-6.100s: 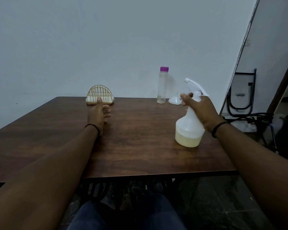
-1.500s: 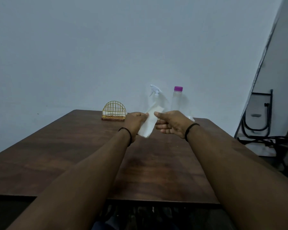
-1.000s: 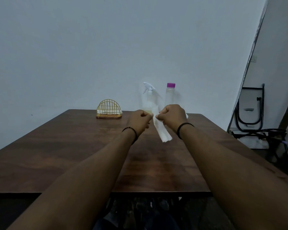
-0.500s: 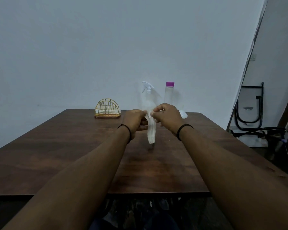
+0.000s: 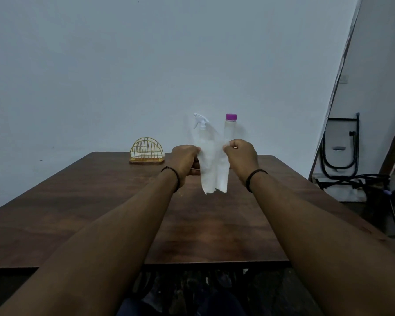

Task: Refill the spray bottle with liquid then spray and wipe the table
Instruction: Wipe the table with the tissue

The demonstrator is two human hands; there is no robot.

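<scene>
Left hand (image 5: 184, 160) and right hand (image 5: 241, 154) each pinch a top corner of a white tissue (image 5: 213, 169), raised above the tabletop (image 5: 100, 201). Spray bottle (image 5: 201, 131) stands behind tissue, purple-capped bottle (image 5: 229, 128) beside it; no readable labels.

The left hand (image 5: 184, 161) and right hand (image 5: 240, 155) are pinching the top corners of a white tissue (image 5: 212, 169), which is hanging above the counter (image 5: 100, 201). Behind it, the spray bottle (image 5: 201, 126) and a purple-capped bottle (image 5: 230, 127) are standing upright (partly hidden), with a wire napkin holder (image 5: 146, 151) sitting to their left.
</scene>
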